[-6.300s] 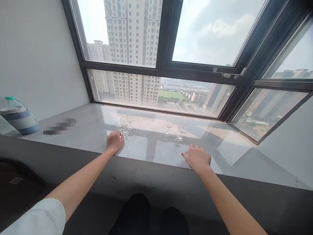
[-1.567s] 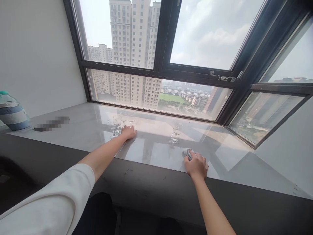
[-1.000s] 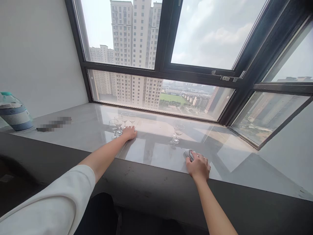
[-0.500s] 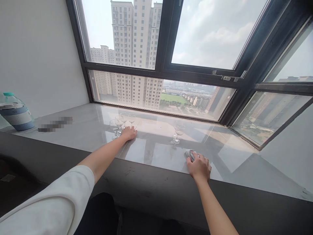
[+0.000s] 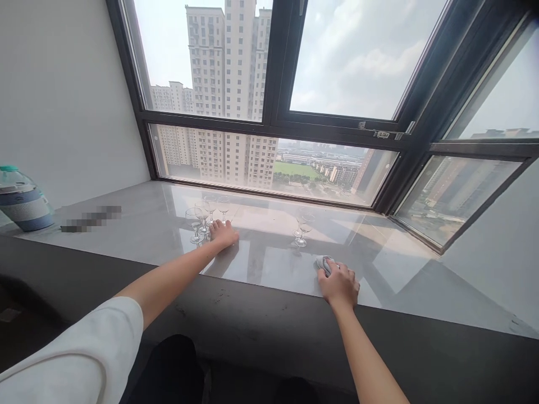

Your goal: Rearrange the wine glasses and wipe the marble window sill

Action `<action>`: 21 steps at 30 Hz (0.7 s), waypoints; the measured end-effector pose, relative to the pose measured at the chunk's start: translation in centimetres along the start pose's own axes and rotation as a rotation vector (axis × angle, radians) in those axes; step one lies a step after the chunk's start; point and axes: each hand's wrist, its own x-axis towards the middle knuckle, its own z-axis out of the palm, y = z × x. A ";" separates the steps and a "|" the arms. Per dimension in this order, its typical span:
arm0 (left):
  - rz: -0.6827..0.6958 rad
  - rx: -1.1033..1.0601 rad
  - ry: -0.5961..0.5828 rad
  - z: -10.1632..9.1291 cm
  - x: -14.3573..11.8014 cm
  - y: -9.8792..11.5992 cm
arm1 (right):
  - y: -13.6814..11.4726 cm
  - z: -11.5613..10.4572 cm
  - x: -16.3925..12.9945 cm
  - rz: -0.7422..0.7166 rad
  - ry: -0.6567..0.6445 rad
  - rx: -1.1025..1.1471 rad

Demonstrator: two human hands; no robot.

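Your left hand lies palm down, fingers loosely spread, just short of four stemmed glasses; I can't tell whether a fingertip touches one. Your right hand is closed around a grey cloth. Two more glasses stand beyond and between your hands, nearer the right, long axes upright. All six stand on the windowsill, with a striped cup far left.

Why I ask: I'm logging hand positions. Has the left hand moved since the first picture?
Yes: against the window frame, the left hand is now farther right and nearer to it.
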 end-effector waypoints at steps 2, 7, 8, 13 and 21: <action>0.009 -0.026 -0.010 -0.1 -1.2 1.3 | 0.0 0.0 0.0 0.000 0.005 0.001; 0.413 -0.163 -0.007 0.2 -4.8 6.3 | 0.1 0.4 0.2 -0.002 0.019 0.016; 0.543 -0.192 -0.026 0.5 -5.6 7.6 | 0.0 0.4 0.2 -0.004 0.020 0.021; 0.923 -0.166 -0.140 2.3 -9.2 15.0 | -0.2 0.2 0.1 -0.004 0.009 0.032; 0.793 -0.139 -0.184 3.6 -10.5 21.0 | -0.3 -0.1 0.1 0.007 0.001 0.064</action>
